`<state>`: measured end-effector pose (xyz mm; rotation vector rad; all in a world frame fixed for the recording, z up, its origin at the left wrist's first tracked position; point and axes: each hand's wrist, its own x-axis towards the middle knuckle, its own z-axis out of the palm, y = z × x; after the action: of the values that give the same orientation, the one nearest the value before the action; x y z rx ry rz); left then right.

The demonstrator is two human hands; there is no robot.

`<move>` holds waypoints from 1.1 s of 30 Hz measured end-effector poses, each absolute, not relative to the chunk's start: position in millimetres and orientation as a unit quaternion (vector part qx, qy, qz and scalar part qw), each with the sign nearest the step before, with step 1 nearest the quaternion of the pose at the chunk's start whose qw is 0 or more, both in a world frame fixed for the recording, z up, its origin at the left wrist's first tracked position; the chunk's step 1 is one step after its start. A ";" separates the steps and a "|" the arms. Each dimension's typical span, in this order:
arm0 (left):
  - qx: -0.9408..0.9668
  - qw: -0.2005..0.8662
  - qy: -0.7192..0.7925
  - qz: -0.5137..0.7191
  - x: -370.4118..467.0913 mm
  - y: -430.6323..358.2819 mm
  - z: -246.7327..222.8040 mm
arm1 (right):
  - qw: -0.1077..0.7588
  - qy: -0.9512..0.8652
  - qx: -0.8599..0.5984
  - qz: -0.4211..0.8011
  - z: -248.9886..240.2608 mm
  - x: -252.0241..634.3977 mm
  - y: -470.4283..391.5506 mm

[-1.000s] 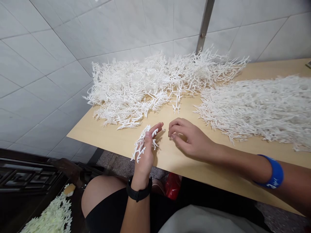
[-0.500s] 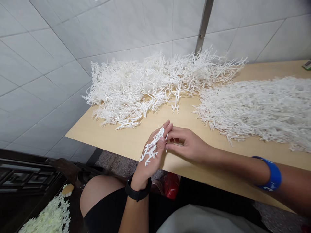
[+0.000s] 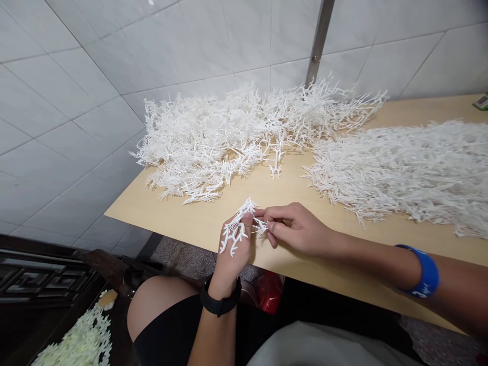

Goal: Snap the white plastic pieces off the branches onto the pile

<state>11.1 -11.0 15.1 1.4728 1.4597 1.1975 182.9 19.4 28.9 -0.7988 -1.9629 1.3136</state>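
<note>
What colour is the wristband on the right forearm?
Blue with white markings; the wristband shows best in the head view.

White branching sprigs [image 3: 233, 235], pale tan tabletop [image 3: 152, 195], blue wristband [image 3: 426, 271], black watch [image 3: 220, 300]

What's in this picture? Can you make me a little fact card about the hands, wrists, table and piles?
Left hand: the left hand holds white twigs
Right hand: the right hand pinches thin white ends beside the left hand
Wrists: black band on the left, blue band on the right arm
Table: light brown table
Piles on table: tangled white pile by the wall; flatter white pile to the right
</note>
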 end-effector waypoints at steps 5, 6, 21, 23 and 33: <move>0.456 0.480 0.498 0.561 8.1 -7.5 9.2 | 0.356 -0.807 -0.293 0.369 23.6 186.6 26.5; 0.467 0.480 0.498 0.552 9.0 -7.3 8.9 | 0.357 -0.815 -0.311 0.334 21.9 187.3 28.6; 0.589 0.465 0.491 0.442 18.2 -17.8 23.9 | 0.331 -0.780 -0.275 0.454 24.5 176.6 23.7; 0.594 0.463 0.488 0.442 18.7 -18.0 25.5 | 0.328 -0.768 -0.284 0.470 25.5 176.1 23.3; 0.459 0.438 0.528 0.564 5.4 -10.1 5.5 | 0.339 -0.804 -0.258 0.415 30.6 177.1 17.9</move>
<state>5.4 -10.1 5.5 1.1407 1.3136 1.4025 177.1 17.9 30.6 -0.6714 -2.0937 1.0808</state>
